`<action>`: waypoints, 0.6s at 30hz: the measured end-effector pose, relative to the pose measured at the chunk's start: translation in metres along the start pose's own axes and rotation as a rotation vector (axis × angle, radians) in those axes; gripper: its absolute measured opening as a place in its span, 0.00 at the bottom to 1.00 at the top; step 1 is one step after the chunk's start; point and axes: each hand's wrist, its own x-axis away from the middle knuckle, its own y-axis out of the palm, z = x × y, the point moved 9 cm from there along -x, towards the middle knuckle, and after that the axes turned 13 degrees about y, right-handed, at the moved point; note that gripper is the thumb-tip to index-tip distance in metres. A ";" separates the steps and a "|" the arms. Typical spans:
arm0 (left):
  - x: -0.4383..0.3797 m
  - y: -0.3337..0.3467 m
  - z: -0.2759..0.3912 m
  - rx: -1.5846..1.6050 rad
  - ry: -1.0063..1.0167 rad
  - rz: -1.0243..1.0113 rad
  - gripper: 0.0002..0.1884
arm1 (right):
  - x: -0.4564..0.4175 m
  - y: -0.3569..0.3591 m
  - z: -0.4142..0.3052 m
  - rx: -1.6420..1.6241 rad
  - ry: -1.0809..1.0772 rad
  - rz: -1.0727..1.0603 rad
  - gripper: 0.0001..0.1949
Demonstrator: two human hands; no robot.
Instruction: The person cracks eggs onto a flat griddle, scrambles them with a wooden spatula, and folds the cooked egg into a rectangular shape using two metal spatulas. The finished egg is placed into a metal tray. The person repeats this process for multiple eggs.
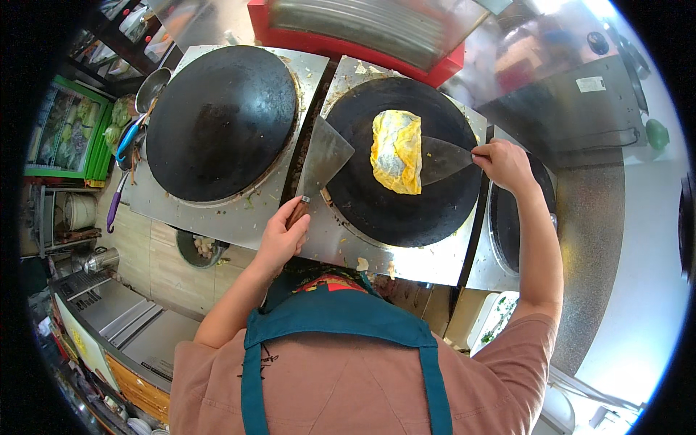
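A folded crepe with yellow egg on its surface (397,152) lies on the round black griddle (380,223) in front of me. My right hand (503,163) grips one triangular metal scraper (443,160) at its narrow end; the wide end meets the crepe's right edge, and whether it reaches underneath is hidden. In my left hand (285,234) is the wooden handle of a second metal scraper (326,155). That blade points away from me, with its corner over the griddle's left rim, apart from the crepe.
Another round griddle (220,125) sits at the left, with a ladle (152,89) beside it. A third griddle (505,228) is partly behind my right forearm. A red-framed guard (359,41) stands behind the middle griddle. Food scraps dot the steel top (337,244).
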 end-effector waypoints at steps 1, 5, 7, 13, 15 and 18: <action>0.002 -0.002 0.001 -0.005 -0.002 0.014 0.25 | 0.002 -0.010 -0.010 0.004 -0.021 0.021 0.10; 0.003 -0.012 -0.003 -0.014 0.014 0.011 0.27 | 0.004 -0.036 -0.024 0.027 -0.041 0.058 0.09; 0.004 -0.011 -0.001 0.007 0.000 0.029 0.26 | -0.001 -0.026 -0.017 0.083 -0.020 0.024 0.09; 0.007 -0.012 0.001 0.018 -0.012 0.025 0.25 | -0.005 0.002 -0.015 0.030 0.022 -0.045 0.10; 0.007 -0.013 0.000 0.017 -0.019 0.022 0.26 | -0.006 -0.001 -0.026 0.032 -0.024 -0.023 0.10; 0.008 -0.016 -0.001 0.009 -0.023 0.017 0.27 | -0.005 -0.017 -0.036 0.022 -0.046 0.021 0.10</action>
